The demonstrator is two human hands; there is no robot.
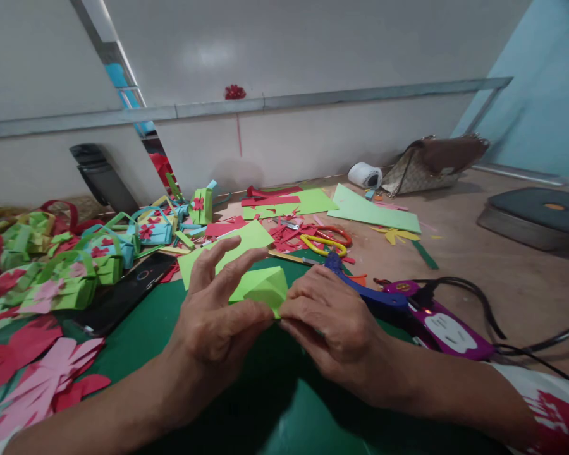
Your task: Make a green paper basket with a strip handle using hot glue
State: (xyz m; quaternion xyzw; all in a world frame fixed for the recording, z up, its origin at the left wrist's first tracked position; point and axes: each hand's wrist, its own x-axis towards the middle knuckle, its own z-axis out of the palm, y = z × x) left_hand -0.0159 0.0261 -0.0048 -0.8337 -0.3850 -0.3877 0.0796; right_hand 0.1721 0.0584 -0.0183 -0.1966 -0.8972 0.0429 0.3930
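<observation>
A folded piece of lime-green paper (265,285) is held low over a dark green mat (165,309). My left hand (218,309) pinches its near edge between thumb and a finger, the other fingers raised. Close beside it, my right hand (332,316) is closed on the paper's right corner, fingertips nearly meeting the left thumb. Another lime-green sheet (251,237) lies flat just behind. Right of my right hand rests a blue glue gun (370,294). Scissors with yellow and red handles (325,246) lie beyond, near a yellow-barrelled cutter or pencil-like tool (287,257).
Small paper baskets (71,278) crowd the left, near a black phone (128,294) and pink paper flowers (52,373). A dark bottle (102,177) leans on the wall. Right are a purple power strip (448,325) with cables, a handbag (431,164) and a dark case (535,218).
</observation>
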